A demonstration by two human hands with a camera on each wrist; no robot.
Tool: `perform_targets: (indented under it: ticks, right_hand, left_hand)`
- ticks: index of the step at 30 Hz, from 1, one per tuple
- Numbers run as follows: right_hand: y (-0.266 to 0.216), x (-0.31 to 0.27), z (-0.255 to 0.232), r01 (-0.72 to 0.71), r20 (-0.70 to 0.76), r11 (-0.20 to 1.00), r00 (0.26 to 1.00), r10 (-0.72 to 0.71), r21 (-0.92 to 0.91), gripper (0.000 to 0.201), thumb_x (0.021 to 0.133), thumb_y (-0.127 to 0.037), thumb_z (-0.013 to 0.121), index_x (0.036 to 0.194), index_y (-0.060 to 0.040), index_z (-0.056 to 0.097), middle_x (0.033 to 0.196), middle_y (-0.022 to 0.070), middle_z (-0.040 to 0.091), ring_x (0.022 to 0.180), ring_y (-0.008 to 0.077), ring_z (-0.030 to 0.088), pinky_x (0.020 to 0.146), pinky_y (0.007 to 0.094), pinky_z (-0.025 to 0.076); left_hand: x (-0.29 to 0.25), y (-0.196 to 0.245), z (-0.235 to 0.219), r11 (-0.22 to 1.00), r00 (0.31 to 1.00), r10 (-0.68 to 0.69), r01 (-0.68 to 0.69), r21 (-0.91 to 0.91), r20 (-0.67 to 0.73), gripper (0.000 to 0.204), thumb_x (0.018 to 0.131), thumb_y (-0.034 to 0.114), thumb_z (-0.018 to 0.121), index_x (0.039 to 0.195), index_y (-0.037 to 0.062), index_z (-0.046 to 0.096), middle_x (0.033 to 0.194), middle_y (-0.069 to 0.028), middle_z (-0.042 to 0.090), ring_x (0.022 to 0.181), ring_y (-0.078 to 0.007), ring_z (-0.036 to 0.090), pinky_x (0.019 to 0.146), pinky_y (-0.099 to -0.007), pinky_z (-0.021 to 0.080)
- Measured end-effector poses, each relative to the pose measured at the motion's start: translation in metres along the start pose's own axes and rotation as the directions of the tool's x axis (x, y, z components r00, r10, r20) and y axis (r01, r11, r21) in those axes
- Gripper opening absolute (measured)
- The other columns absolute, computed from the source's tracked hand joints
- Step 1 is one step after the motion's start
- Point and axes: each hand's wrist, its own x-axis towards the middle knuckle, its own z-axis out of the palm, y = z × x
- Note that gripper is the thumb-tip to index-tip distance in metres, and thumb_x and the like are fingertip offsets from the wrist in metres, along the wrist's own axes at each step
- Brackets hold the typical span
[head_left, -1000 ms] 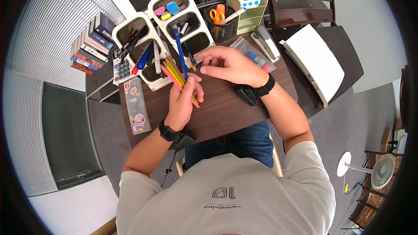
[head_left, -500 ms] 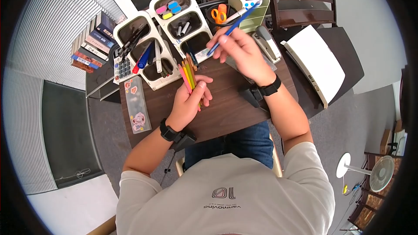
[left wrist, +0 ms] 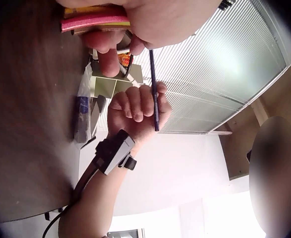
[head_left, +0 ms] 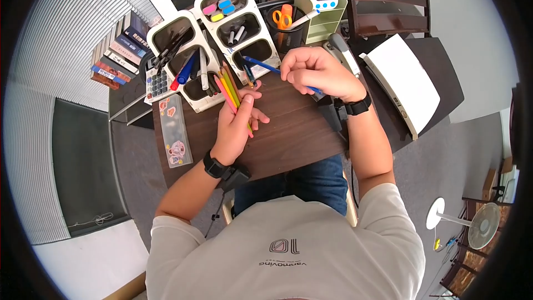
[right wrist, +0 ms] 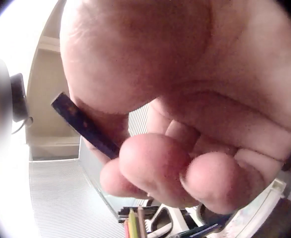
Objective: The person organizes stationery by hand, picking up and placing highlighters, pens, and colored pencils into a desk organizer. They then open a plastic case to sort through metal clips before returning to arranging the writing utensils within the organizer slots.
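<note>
In the head view my left hand [head_left: 234, 128] grips a bundle of coloured pencils [head_left: 229, 93], among them pink, yellow, green and brown ones, their tips pointing up toward the organizers. My right hand [head_left: 327, 73] pinches a blue pencil [head_left: 262, 64] between thumb and fingers. That pencil slants to the left, its far end over the lowest compartment of the right white organizer [head_left: 226, 21]. A few slim pens [head_left: 249, 75] lean out of this same compartment. From the right wrist, the back end of the blue pencil [right wrist: 81, 124] sticks out past the thumb.
Beside it, the left white organizer [head_left: 195, 106] holds markers and pens. A black mesh cup [head_left: 288, 39] with orange scissors, a green holder [head_left: 317, 34] with a timer, and a stapler [head_left: 343, 53] stand behind the right hand. A clear stickered case [head_left: 175, 128] lies at the left.
The blue pencil, first upright by the left hand's bundle, passed into the right hand. It then pointed up to the right and has now swung round to the left.
</note>
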Motion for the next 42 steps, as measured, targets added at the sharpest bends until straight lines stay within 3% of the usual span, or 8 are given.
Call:
perform_targets:
  ticks: [4,6,7,11,21,26,29,42]
  right_hand:
    - [0.021,0.014,0.002,-0.127,-0.100,0.988,0.988,0.118,-0.086,0.017,0.100,-0.017,0.067,0.105,-0.0010,0.071,0.080,0.0003,0.067,0.066,0.0049,0.058,0.060,0.0220,0.046]
    - [0.039,0.023,0.011,-0.009,-0.185,1.000,0.983,0.004,-0.026,0.028,0.101,-0.027,0.070,0.114,-0.0018,0.071,0.086,-0.0004,0.068,0.074,0.0049,0.060,0.067,0.0214,0.049]
    - [0.044,0.024,0.006,-0.097,-0.122,0.995,0.988,0.092,-0.038,0.042,0.100,-0.025,0.073,0.133,-0.0013,0.063,0.106,0.0022,0.067,0.091,0.0084,0.062,0.083,0.0239,0.053]
    - [0.054,0.027,0.015,-0.051,-0.129,0.985,0.991,0.029,-0.164,0.056,0.094,-0.014,0.079,0.143,-0.0022,0.056,0.120,0.0052,0.062,0.098,0.0105,0.061,0.092,0.0268,0.051]
    - [0.060,0.027,0.021,-0.023,-0.162,0.976,0.987,-0.013,-0.216,0.060,0.090,-0.018,0.082,0.144,-0.0040,0.057,0.110,0.0051,0.063,0.088,0.0089,0.060,0.077,0.0251,0.051]
    - [0.040,0.021,0.025,0.027,-0.165,0.886,0.979,-0.116,-0.462,0.046,0.094,-0.016,0.078,0.136,-0.0041,0.065,0.077,-0.0042,0.058,0.073,0.0048,0.055,0.067,0.0235,0.047]
    - [0.033,0.018,0.020,0.026,-0.183,0.931,0.978,-0.098,-0.363,0.035,0.096,-0.014,0.076,0.128,-0.0030,0.070,0.070,-0.0044,0.059,0.070,0.0035,0.055,0.067,0.0225,0.047]
    - [0.032,0.015,0.025,0.163,-0.175,0.965,0.964,-0.200,-0.207,0.016,0.098,-0.010,0.072,0.111,-0.0017,0.073,0.083,-0.0022,0.070,0.074,0.0012,0.056,0.066,0.0215,0.046]
  left_hand:
    - [-0.001,0.001,0.000,1.000,1.000,0.007,-0.008,0.017,0.010,0.028,0.112,0.027,0.046,0.118,0.0024,0.058,0.137,-0.0194,0.062,0.070,-0.0144,0.067,0.060,-0.0249,0.048]
    - [-0.001,-0.002,-0.003,0.998,0.995,-0.061,0.062,-0.012,0.079,0.027,0.112,0.027,0.046,0.117,0.0027,0.058,0.118,-0.0149,0.067,0.071,-0.0130,0.065,0.061,-0.0253,0.049]
    - [-0.001,-0.002,-0.004,0.998,0.996,-0.058,0.059,-0.016,0.074,0.027,0.112,0.027,0.046,0.117,0.0027,0.058,0.118,-0.0149,0.067,0.071,-0.0130,0.065,0.061,-0.0253,0.049]
    - [-0.003,-0.003,-0.001,0.999,0.997,-0.028,0.029,-0.021,0.069,0.025,0.112,0.026,0.046,0.116,0.0033,0.058,0.102,-0.0091,0.066,0.072,-0.0120,0.063,0.063,-0.0256,0.049]
    - [-0.002,-0.004,-0.001,0.998,0.996,-0.028,0.033,-0.054,0.090,0.025,0.113,0.025,0.045,0.116,0.0032,0.057,0.097,-0.0072,0.064,0.074,-0.0125,0.063,0.067,-0.0266,0.050]
    - [-0.003,-0.004,-0.001,0.997,0.996,-0.038,0.043,-0.057,0.081,0.025,0.113,0.024,0.045,0.116,0.0029,0.058,0.093,-0.0064,0.064,0.073,-0.0125,0.062,0.066,-0.0263,0.049]
    - [-0.003,-0.001,-0.002,0.999,0.994,-0.032,0.033,-0.004,0.103,0.026,0.113,0.024,0.045,0.117,0.0027,0.059,0.089,-0.0054,0.064,0.072,-0.0116,0.062,0.065,-0.0251,0.049]
    - [-0.006,0.002,0.000,0.992,0.970,-0.070,0.043,0.119,0.232,0.030,0.112,0.026,0.048,0.123,0.0020,0.061,0.086,-0.0036,0.064,0.069,-0.0089,0.060,0.059,-0.0220,0.046]
